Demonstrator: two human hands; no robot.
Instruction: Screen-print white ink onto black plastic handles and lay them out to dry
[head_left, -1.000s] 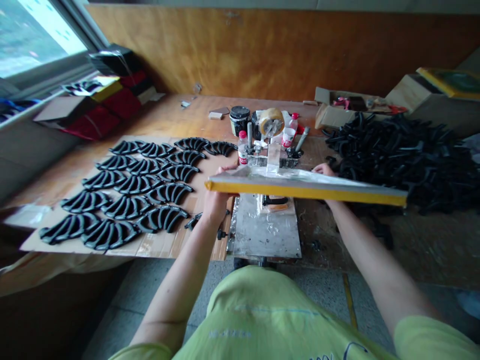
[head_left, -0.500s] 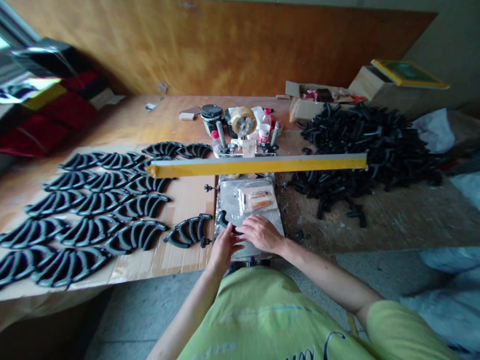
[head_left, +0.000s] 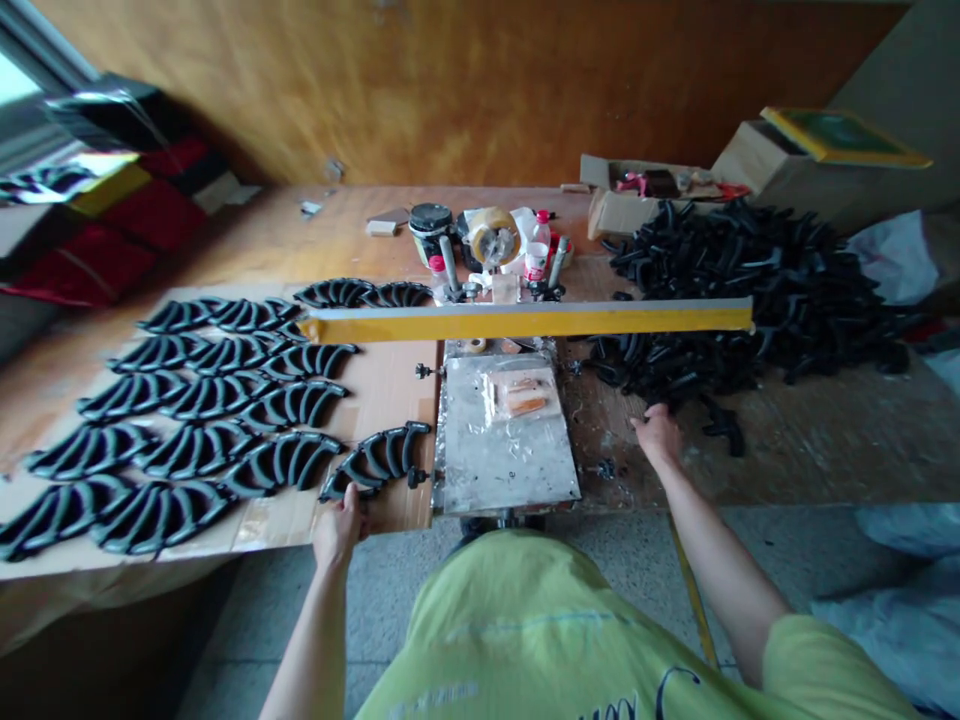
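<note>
My left hand (head_left: 341,525) is at the front of the cardboard, closed on a curved black piece at the near end of a short fanned row (head_left: 382,458). Its thumb lies on top; its other fingers are mostly hidden. My right hand (head_left: 660,435) is at the near edge of a large heap of curved black pieces (head_left: 750,270), its fingers bent round one at the heap's edge, partly hidden. Between my hands lies a metal plate (head_left: 502,455), with a small clear packet (head_left: 523,396) holding orange-brown strips near its back.
A yellow-and-grey bar (head_left: 532,320) spans above the plate from side to side. More fanned rows (head_left: 180,455) cover the cardboard (head_left: 390,380) at left. Behind stand a black tub (head_left: 431,228), a tape roll (head_left: 493,238) and bottles (head_left: 540,232). Black knobs (head_left: 416,478) stick out beside the plate.
Both hands have left the metal plate, where they held a curved black piece together. My left hand has moved left to the short row, my right hand right to the heap. The plate's front is bare.
</note>
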